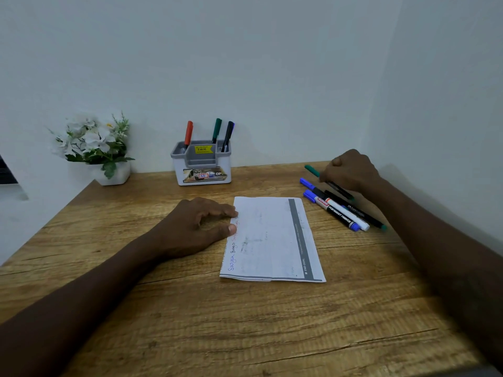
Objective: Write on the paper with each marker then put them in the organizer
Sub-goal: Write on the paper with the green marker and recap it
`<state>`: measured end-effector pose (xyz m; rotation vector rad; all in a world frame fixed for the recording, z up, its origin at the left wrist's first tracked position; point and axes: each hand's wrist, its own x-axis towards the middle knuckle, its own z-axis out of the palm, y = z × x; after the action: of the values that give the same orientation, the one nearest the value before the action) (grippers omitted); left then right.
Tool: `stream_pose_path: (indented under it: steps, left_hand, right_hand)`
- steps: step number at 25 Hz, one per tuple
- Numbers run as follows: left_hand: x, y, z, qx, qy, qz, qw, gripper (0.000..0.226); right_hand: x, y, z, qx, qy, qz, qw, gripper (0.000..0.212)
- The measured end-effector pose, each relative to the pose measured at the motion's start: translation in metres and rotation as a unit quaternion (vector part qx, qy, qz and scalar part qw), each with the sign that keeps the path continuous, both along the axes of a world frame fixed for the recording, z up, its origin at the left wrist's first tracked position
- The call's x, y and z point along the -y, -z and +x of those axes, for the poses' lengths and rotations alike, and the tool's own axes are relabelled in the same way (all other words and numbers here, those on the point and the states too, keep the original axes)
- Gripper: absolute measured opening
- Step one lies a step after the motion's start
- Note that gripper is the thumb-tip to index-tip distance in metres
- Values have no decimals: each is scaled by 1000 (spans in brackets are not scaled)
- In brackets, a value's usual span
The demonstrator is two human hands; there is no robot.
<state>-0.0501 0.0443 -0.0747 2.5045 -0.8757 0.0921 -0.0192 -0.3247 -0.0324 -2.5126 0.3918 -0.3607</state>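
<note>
A folded white paper (272, 238) with a grey stripe lies mid-table, with handwriting along its left edge. My left hand (196, 227) rests flat on the table, and its fingertips press the paper's left edge. My right hand (351, 171) is at the back right, fingers curled round a green-capped marker (311, 170) that sticks out to the left. Beside it lie several more markers: blue-capped ones (309, 183), a white permanent marker (340, 210) and a thin black one (364, 216). The grey-and-white organizer (202, 170) stands at the back, holding a red marker (188, 134), a green marker (217, 129) and a black marker (228, 134).
A white pot of white flowers (95, 148) stands at the back left corner of the wooden table (245, 322). White walls close in behind and on the right. A dark object shows at the far left edge.
</note>
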Motion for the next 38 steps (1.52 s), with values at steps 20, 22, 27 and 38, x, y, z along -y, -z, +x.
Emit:
stream_pose_path:
  steps: [20, 22, 27, 38]
  left_hand:
    - [12, -10, -24, 88, -33, -187, 978, 26]
    - [11, -10, -22, 65, -30, -188, 980, 27]
    - [10, -12, -22, 30, -32, -204, 978, 30]
    - [-1, -31, -17, -423, 60, -271, 862, 35]
  right_hand:
    - [-152, 11, -31, -9, -315, 360, 878, 59]
    - [-154, 9, -31, -28, -332, 339, 880, 65]
    - [-151, 5, -33, -85, -405, 387, 824, 54]
    - [-136, -8, -26, -125, -483, 372, 783, 34]
